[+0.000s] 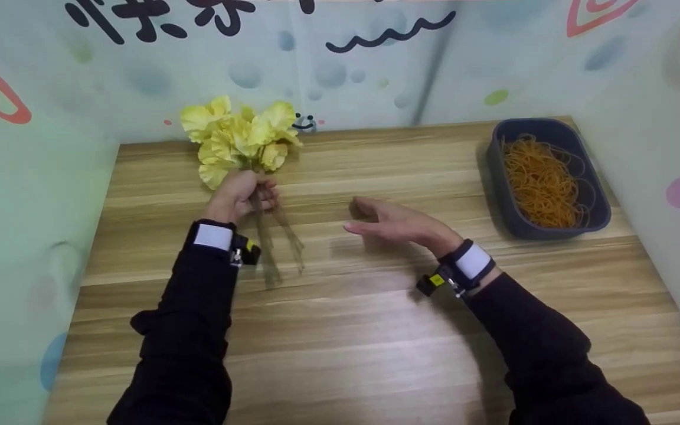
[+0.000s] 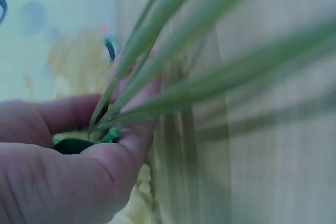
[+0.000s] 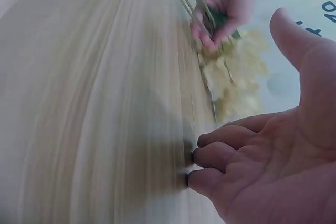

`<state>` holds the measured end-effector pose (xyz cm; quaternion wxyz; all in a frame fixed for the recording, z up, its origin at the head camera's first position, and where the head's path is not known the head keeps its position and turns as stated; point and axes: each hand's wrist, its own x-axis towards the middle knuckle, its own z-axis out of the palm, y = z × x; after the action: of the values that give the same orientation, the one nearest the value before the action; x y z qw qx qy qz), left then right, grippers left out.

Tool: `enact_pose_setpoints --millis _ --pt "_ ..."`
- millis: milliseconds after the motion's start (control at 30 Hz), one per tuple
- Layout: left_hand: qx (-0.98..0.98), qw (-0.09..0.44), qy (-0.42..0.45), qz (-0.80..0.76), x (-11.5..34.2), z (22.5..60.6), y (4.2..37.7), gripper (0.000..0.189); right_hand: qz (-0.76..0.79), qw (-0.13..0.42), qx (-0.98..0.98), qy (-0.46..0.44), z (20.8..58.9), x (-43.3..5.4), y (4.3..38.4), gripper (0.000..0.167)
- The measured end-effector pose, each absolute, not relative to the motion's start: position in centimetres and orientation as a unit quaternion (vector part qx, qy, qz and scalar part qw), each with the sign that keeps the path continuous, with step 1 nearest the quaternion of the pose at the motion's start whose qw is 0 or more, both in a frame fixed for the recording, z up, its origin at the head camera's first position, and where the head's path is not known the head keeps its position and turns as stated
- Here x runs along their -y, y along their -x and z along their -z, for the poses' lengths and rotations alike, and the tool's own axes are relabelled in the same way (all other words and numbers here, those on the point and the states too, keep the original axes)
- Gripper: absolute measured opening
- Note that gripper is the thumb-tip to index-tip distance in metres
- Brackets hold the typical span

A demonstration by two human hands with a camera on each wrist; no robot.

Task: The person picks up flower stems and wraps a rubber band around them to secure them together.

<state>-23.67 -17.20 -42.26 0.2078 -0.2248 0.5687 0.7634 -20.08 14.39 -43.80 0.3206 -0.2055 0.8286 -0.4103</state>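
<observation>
Several yellow artificial flowers (image 1: 239, 136) form a bunch at the back left of the table, heads toward the back wall. My left hand (image 1: 245, 192) grips their green stems (image 2: 173, 51) just below the heads, fingers curled round them; the stems fan out toward the near side. In the right wrist view the left hand (image 3: 226, 9) shows round the stems, with the petals (image 3: 231, 82) beyond it. My right hand (image 1: 396, 221) is apart from the bunch, over the middle of the table. Its fingers are extended, thumb spread, and nothing lies in the palm.
A dark blue plastic bin (image 1: 502, 177) stands at the back right, holding many tangled orange rubber bands (image 1: 543, 183). Printed wall sheets (image 1: 340, 77) close off the back and both sides of the wood-grain table (image 1: 352, 354).
</observation>
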Motion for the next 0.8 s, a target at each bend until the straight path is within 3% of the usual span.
enact_pose_setpoints --millis 233,400,800 --pt "-0.428 0.106 0.190 -0.877 12.2 43.2 23.6 0.008 0.433 0.313 -0.817 0.217 43.5 -11.7 20.1 0.109" --pt "-0.386 0.061 0.159 -0.906 8.9 42.9 23.3 0.007 0.418 0.288 -0.833 0.220 42.9 -10.3 20.0 0.105" --pt "-0.271 0.037 0.142 -0.951 5.4 40.3 22.6 0.016 0.400 0.221 -0.866 0.202 42.4 -9.5 20.1 0.034"
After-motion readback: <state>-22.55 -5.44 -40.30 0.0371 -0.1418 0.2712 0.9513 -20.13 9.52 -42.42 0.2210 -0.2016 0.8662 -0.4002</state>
